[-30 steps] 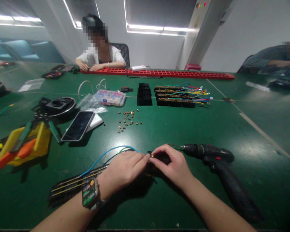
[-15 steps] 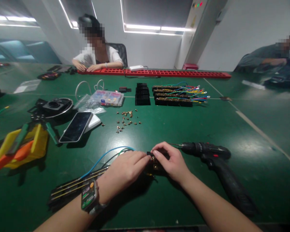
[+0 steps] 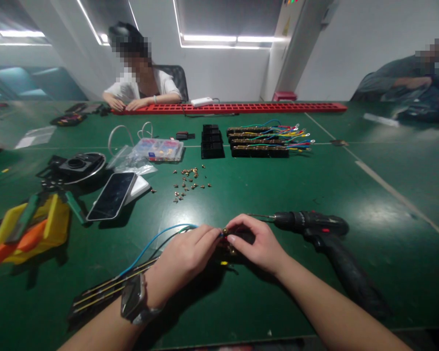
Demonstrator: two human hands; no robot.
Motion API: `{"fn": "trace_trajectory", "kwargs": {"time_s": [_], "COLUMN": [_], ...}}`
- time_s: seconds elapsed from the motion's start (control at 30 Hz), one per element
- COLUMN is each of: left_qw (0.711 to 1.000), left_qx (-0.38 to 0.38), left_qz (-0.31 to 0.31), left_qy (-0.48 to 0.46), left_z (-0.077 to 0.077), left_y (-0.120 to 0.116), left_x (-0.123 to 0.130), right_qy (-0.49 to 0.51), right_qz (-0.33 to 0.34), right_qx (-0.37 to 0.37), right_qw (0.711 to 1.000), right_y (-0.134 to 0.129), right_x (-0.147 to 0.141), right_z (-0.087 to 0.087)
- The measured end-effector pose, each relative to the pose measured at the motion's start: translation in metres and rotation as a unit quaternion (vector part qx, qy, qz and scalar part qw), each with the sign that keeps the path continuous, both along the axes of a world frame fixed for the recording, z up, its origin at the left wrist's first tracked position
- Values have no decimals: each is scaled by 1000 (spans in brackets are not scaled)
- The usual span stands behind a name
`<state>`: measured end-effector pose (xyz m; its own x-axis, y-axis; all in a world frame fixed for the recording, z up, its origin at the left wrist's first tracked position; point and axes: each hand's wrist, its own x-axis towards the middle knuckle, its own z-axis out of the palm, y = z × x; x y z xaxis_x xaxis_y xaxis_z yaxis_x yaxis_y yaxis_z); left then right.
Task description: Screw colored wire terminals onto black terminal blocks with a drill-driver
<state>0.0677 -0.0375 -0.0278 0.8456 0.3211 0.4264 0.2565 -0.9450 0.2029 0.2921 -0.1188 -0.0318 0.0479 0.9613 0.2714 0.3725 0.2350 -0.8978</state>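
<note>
My left hand [image 3: 192, 253] is closed, its fingertips pinched together beside those of my right hand [image 3: 259, 243]. A small brass screw [image 3: 225, 231] shows between the two sets of fingertips, with a bit of red just under it. What the left fingers pinch is mostly hidden. My right thumb and index finger close around the brass piece. Below my left forearm lies a long black terminal strip [image 3: 106, 293] with brass bars, partly covered by the wrist and watch [image 3: 133, 297]. A blue wire [image 3: 146, 247] arcs from the strip behind my left hand. A yellow wire tip [image 3: 224, 263] shows beneath the hands.
A cordless drill [image 3: 310, 224] lies right of my hands. Loose brass screws [image 3: 190, 173] are scattered ahead. Behind them are black blocks [image 3: 212, 142], wired strips [image 3: 259, 151] and a parts box [image 3: 164, 148]. A phone [image 3: 113, 195] and yellow bin [image 3: 54, 226] sit left. Two people sit across.
The view has shifted slightly. Between my fingertips, a brass screw and a red bit now show where a black piece showed before. Both hands stay close together.
</note>
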Motion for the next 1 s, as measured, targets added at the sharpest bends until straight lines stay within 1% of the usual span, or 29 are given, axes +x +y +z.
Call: {"fn": "trace_trajectory", "kwargs": {"time_s": [0.07, 0.17, 0.23, 0.33, 0.4, 0.5, 0.57, 0.63, 0.7, 0.77, 0.83, 0.9, 0.97, 1.0], "left_qw": [1000, 1000, 1000, 1000, 998, 980, 953, 915, 886, 875, 873, 882, 890, 886], "left_qx": [10, 16, 16, -11, -66, -193, -295, -385, -435, -435, -400, -327, -240, -208], "left_qz": [-4, -8, -10, -11, -3, 40, 74, 99, 131, 187, 254, 325, 387, 414], "left_qy": [3, 8, 12, 17, 21, 19, -17, -67, -95, -106, -117, -98, -32, 11], "left_z": [-1, -1, -1, 1, 5, 14, 20, 24, 27, 30, 33, 35, 32, 29], "left_y": [0, 0, -1, -1, 1, 4, 3, -2, -9, -17, -25, -34, -44, -49], "left_x": [0, 0, 1, 3, 1, -4, -10, -18, -30, -48, -75, -113, -155, -177], "right_qy": [6, -14, -30, -53, -69, -77, -77, -76, -76, -77, -76, -75, -75, -75], "right_qz": [1, 20, 23, 13, 14, 19, 23, 39, 61, 76, 78, 77, 74, 73], "right_qx": [9, 60, 79, 85, 87, 79, 71, 67, 71, 82, 92, 95, 97, 98], "right_qw": [1000, 998, 996, 995, 994, 994, 994, 994, 993, 991, 990, 990, 990, 990], "right_y": [0, 2, 3, 3, 3, 2, 2, 1, 0, -1, -2, -3, -3, -3], "right_x": [0, -1, -2, -1, 0, 1, -1, -5, -9, -12, -13, -13, -12, -12], "right_z": [-1, -1, -1, -2, -2, -2, -1, 0, 0, -1, -3, -4, -5, -6]}}
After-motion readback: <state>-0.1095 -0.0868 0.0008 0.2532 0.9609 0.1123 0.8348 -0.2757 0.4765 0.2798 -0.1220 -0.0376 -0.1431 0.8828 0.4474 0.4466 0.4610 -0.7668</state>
